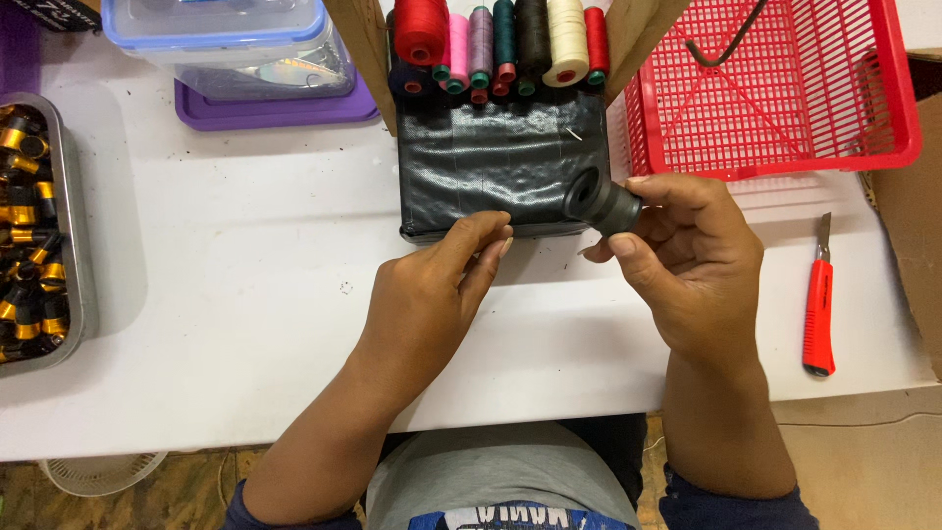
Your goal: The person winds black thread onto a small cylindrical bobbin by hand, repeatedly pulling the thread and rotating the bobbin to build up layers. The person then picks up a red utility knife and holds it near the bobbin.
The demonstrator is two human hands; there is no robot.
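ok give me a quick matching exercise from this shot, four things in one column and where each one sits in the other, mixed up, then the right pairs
Things:
1. red utility knife
2. metal tray of gold and black parts
3. red plastic basket
4. dark round part

Places:
A. far right corner of the white table
B. held in the right hand, beside the left hand
C. left edge of the table
D. lying on the table right of the right hand

Pairs: 1-D, 2-C, 3-A, 4-B
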